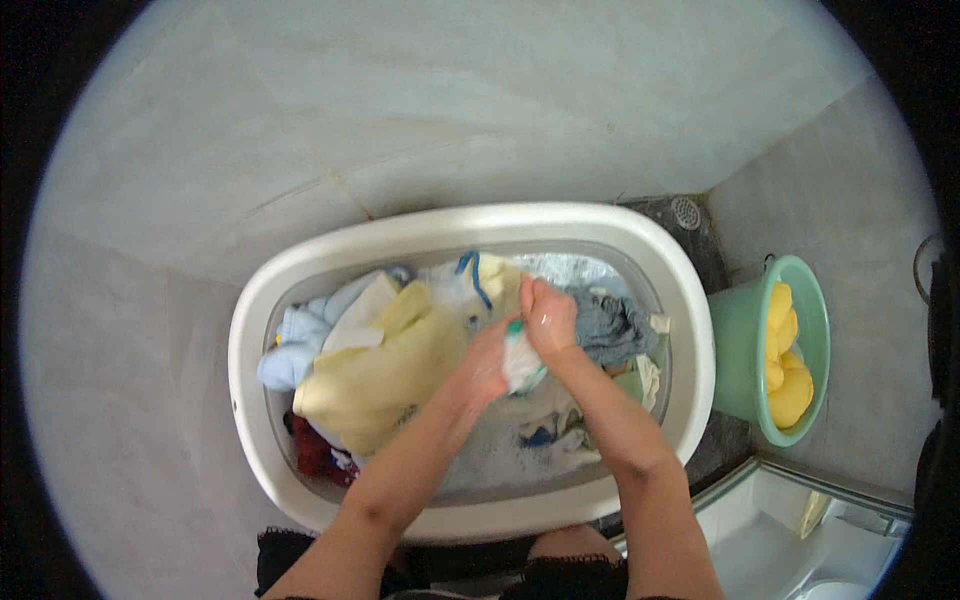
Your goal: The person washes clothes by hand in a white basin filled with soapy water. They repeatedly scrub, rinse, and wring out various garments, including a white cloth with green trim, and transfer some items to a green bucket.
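Observation:
Over a large white tub [694, 337] of water and wet clothes, my two hands meet close together. My left hand [489, 358], blurred by motion, grips a bunched white cloth with green trim [523, 360]. The fist of my right hand [550, 319] is closed at the upper end of the same bunch; its fingers hide how the cloth runs there. A pale yellow garment [382, 367] spreads to the left of my hands. Another light yellow cloth with a blue stripe [491, 281] lies just above them. To the right is a dark grey garment [611, 326].
Light blue cloth [289, 360] and dark red cloth [319, 454] lie at the tub's left end. A green bucket [739, 352] holding yellow cloth [787, 390] stands right of the tub. Grey walls [487, 112] enclose the far side, with a floor drain [685, 213] in the corner.

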Demonstrator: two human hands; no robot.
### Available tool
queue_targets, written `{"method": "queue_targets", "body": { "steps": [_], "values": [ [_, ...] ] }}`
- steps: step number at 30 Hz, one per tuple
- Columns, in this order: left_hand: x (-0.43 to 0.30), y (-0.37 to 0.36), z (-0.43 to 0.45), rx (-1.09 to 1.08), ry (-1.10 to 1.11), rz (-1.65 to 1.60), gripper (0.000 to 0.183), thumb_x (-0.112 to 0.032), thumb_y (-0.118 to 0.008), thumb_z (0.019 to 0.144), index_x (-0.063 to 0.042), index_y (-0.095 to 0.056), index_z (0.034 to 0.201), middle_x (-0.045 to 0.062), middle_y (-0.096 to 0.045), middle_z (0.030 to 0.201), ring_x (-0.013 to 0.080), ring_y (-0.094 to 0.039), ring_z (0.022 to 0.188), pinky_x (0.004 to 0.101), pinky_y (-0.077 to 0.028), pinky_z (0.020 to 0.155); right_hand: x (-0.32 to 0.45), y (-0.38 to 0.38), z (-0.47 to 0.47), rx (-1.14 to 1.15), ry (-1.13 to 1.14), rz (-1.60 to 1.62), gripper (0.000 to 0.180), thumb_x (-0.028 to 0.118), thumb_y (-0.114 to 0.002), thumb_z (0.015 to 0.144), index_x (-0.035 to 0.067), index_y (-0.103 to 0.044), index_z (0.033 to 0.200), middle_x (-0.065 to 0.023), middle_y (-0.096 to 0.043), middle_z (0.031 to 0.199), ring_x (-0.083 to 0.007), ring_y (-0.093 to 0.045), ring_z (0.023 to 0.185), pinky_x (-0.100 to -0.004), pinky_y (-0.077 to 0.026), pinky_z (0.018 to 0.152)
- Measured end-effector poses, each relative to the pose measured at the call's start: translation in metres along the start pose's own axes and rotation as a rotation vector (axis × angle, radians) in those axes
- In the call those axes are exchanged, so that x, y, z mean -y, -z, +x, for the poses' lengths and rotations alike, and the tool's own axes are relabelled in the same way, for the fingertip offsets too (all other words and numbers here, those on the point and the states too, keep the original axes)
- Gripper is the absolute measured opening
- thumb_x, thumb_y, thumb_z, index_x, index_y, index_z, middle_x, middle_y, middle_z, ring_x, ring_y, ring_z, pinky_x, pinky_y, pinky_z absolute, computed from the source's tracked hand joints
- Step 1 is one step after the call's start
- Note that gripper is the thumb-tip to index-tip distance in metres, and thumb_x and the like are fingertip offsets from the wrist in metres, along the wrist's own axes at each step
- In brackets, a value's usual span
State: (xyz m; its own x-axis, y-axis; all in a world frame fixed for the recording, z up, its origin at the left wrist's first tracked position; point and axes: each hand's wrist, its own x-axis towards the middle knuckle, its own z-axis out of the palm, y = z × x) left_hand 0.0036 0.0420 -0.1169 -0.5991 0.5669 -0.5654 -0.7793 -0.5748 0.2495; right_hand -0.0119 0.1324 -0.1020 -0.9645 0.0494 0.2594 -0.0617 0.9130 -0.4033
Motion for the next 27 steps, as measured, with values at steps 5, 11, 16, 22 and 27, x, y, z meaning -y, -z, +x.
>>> {"method": "queue_targets", "body": {
  "steps": [5, 11, 16, 22, 27],
  "values": [
    [-0.038, -0.028, -0.014, -0.236, -0.243, 0.166, 0.023, -0.024, -0.048, 0.079, -0.005, -0.054, 0.091, 0.006, -0.055, 0.082, 0.0176, -0.053, 0.071, 0.0326, -0.043, 0.063, 0.075, 0.032, -0.010, -0.057, 0.230, -0.337, 0.028, 0.025, -0.045, 0.081, 0.002, -0.050, 0.065, -0.0177, -0.049, 0.053, -0.0329, -0.050, 0.046, -0.0369, -0.039, 0.042],
    [-0.038, -0.087, -0.049, -0.046, 0.005, 0.341, 0.027, -0.028, -0.053, 0.077, -0.004, -0.053, 0.089, 0.007, -0.058, 0.083, 0.0196, -0.055, 0.072, 0.0345, -0.045, 0.067, -0.019, 0.071, 0.030, -0.139, -0.205, 0.320, 0.036, 0.035, -0.044, 0.081, 0.003, -0.051, 0.064, -0.0158, -0.048, 0.051, -0.0255, -0.050, 0.049, -0.0377, -0.039, 0.049],
    [-0.094, -0.113, -0.097, 0.033, -0.145, 0.589, 0.036, -0.034, -0.052, 0.078, -0.001, -0.053, 0.092, 0.007, -0.056, 0.087, 0.0178, -0.053, 0.080, 0.0312, -0.042, 0.069, 0.002, 0.164, 0.031, -0.011, -0.472, 1.121, 0.037, 0.039, -0.045, 0.082, 0.009, -0.044, 0.060, 0.0009, -0.041, 0.056, -0.0097, -0.039, 0.053, -0.0236, -0.032, 0.048],
    [-0.104, -0.154, -0.156, 0.121, -0.300, 0.924, 0.029, -0.030, -0.049, 0.081, -0.003, -0.049, 0.090, 0.003, -0.053, 0.079, 0.0105, -0.049, 0.071, 0.0259, -0.042, 0.063, 0.043, 0.245, 0.016, 0.210, -0.476, 1.344, 0.028, 0.033, -0.055, 0.077, 0.009, -0.046, 0.067, 0.0006, -0.044, 0.065, -0.0097, -0.041, 0.060, -0.0247, -0.036, 0.054],
    [-0.103, -0.169, -0.183, 0.161, -0.397, 0.868, 0.025, -0.029, -0.051, 0.080, -0.005, -0.049, 0.085, 0.002, -0.052, 0.075, 0.0099, -0.049, 0.067, 0.0232, -0.041, 0.061, 0.056, 0.286, 0.008, 0.419, -0.299, 1.147, 0.026, 0.019, -0.069, 0.064, 0.005, -0.053, 0.079, -0.0021, -0.050, 0.071, -0.0126, -0.047, 0.066, -0.0247, -0.037, 0.055]
  ]
}}
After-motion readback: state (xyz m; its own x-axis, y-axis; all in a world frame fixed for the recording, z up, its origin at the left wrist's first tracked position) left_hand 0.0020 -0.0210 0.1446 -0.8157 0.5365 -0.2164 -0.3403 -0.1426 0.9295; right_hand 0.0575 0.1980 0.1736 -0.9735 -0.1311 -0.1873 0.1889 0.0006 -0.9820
